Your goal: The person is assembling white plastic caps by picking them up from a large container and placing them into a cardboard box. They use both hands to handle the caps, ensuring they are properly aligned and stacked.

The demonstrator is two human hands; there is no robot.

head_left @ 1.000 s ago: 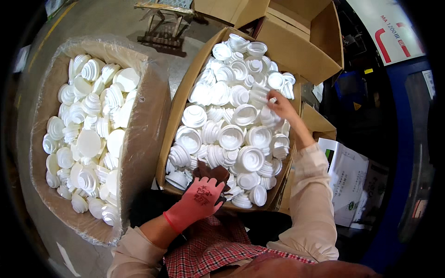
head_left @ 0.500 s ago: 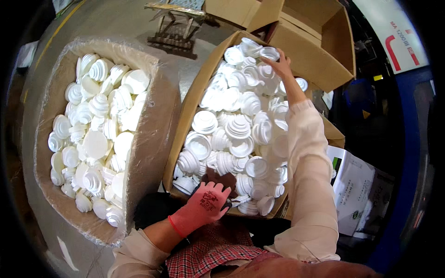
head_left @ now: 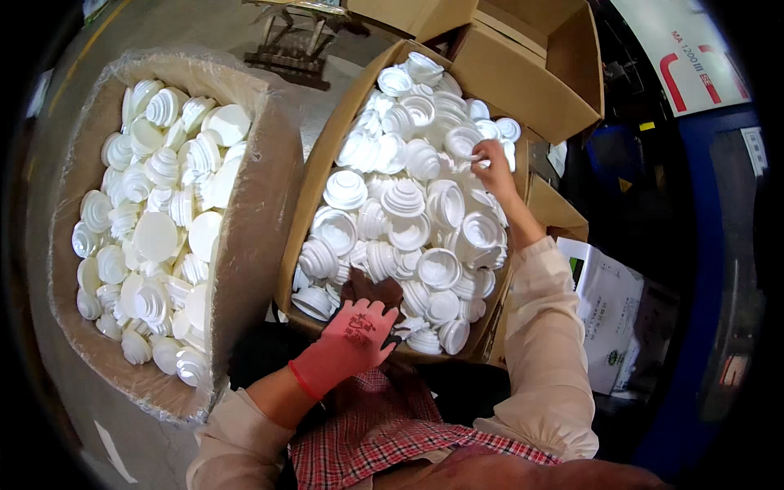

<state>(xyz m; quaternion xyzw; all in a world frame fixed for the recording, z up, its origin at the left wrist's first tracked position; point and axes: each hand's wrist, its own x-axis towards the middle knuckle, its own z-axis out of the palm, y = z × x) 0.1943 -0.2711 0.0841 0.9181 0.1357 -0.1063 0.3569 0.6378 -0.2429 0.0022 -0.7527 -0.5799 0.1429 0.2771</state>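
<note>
An open cardboard box [head_left: 287, 263] in front of me is heaped with white, stepped round plastic pieces [head_left: 403, 198]. At the right side of the heap, my bare right hand [head_left: 495, 170] is closed, fingertips pinching the rim of a white round plastic piece [head_left: 462, 140]. My left hand [head_left: 353, 336], in a pinkish-red glove with a dark palm, rests at the box's near edge. Its fingers curl over a dark brown piece [head_left: 372, 287]; whether that is cloth or cardboard I cannot tell. The glove hides part of it.
To the left stands a plastic-lined carton [head_left: 260, 192] full of similar off-white pieces. An open cardboard box [head_left: 531, 77] lies beyond on the right. A white printed box [head_left: 606, 314] sits by my right elbow, near blue machinery [head_left: 694, 245]. A small stool [head_left: 291, 41] stands at the back.
My right hand has come nearer from the box's far end, apparently bringing the white piece along. My left hand keeps its place at the near edge. The whole view has shifted slightly.
</note>
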